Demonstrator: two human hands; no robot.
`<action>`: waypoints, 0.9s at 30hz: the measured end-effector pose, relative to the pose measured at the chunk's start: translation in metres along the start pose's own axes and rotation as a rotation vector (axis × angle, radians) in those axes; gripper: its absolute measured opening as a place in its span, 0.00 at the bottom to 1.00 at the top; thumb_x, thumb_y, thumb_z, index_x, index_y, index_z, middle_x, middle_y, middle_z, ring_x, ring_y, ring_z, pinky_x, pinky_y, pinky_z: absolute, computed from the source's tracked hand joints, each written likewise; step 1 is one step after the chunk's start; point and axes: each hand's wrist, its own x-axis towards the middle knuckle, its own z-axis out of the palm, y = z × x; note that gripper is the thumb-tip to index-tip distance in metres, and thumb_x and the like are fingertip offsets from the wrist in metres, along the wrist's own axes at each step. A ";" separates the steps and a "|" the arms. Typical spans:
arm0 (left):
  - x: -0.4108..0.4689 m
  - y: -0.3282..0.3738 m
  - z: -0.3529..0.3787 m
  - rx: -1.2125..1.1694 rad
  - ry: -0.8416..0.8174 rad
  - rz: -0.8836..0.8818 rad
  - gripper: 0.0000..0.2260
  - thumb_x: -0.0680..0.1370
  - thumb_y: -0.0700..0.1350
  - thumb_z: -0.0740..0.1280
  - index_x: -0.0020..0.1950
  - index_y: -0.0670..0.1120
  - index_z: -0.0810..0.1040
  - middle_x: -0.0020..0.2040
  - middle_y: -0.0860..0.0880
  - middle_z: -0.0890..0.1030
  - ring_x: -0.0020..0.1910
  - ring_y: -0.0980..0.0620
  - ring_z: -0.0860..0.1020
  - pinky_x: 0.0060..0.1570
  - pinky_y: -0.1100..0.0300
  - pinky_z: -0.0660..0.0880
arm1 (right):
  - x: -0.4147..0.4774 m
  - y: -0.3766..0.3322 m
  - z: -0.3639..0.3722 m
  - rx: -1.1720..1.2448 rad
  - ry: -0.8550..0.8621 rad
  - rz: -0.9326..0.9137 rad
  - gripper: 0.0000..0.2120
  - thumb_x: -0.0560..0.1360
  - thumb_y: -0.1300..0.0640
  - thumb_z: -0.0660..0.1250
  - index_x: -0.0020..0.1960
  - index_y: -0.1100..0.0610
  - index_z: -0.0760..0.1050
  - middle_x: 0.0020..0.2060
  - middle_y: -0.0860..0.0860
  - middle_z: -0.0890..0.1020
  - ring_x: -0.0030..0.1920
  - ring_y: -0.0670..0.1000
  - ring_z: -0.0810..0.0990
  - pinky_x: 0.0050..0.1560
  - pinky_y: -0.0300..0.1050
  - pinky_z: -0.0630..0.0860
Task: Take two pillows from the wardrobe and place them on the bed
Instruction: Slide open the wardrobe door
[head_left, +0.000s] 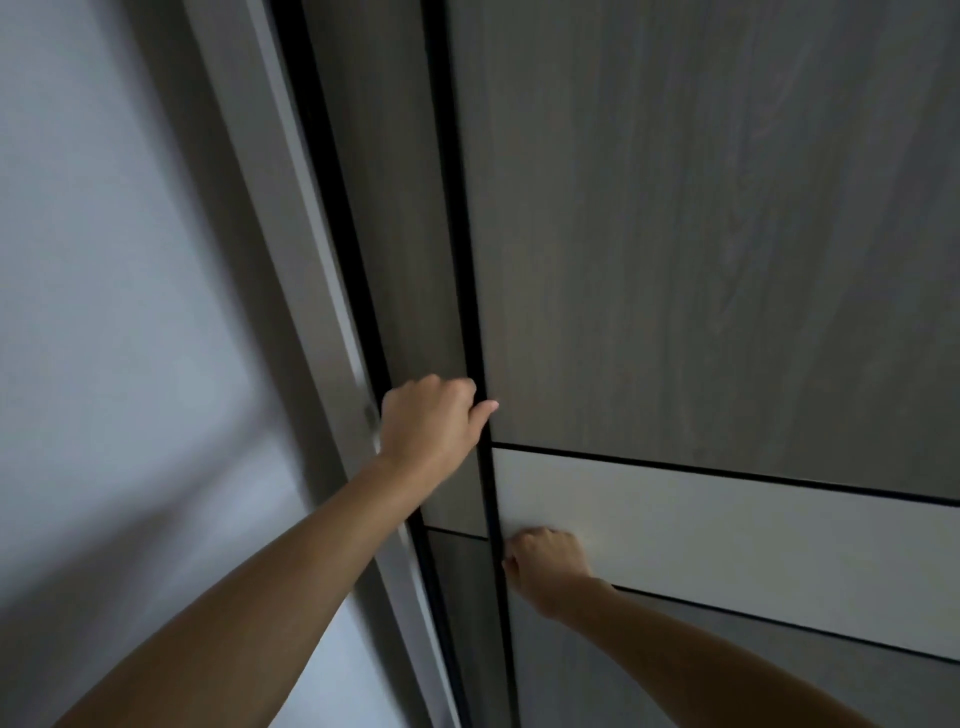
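Both hands grip the dark vertical edge of the wardrobe door (701, 260) at centre frame: the left hand (428, 421) higher with fingers hooked round it, the right hand (545, 564) lower, curled shut. The pillows are hidden, presumably behind it.

1. The wall (114, 291) lies at the left; the wardrobe's frame post (291, 218) stands just right of it.
2. A narrow rear door panel (384, 208) sits right of the post; the front sliding door (701, 234) overlaps it from the right.
3. The left hand (428, 421) rests on the front door's left edge, above the crossband (727, 535); the right hand (545, 566) lies on that band, below and right of the left.
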 end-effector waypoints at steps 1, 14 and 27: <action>-0.001 -0.005 -0.001 0.006 0.010 -0.021 0.20 0.72 0.58 0.69 0.27 0.48 0.71 0.20 0.53 0.65 0.21 0.49 0.67 0.23 0.66 0.52 | 0.001 -0.002 0.000 0.003 0.006 -0.004 0.15 0.76 0.49 0.57 0.49 0.56 0.78 0.51 0.57 0.82 0.52 0.60 0.80 0.50 0.49 0.75; -0.005 -0.061 -0.013 0.263 -0.149 0.089 0.18 0.73 0.36 0.66 0.27 0.47 0.62 0.27 0.48 0.74 0.26 0.49 0.64 0.24 0.60 0.52 | -0.012 -0.015 -0.002 -0.059 -0.003 0.216 0.14 0.75 0.50 0.58 0.54 0.56 0.77 0.56 0.59 0.81 0.56 0.60 0.78 0.53 0.49 0.73; -0.028 0.100 -0.001 -0.035 -0.238 0.440 0.07 0.75 0.43 0.61 0.37 0.46 0.75 0.41 0.45 0.82 0.41 0.43 0.80 0.36 0.56 0.64 | -0.187 0.087 -0.039 -0.078 0.046 0.659 0.13 0.73 0.49 0.61 0.50 0.55 0.77 0.53 0.57 0.82 0.53 0.59 0.80 0.48 0.47 0.75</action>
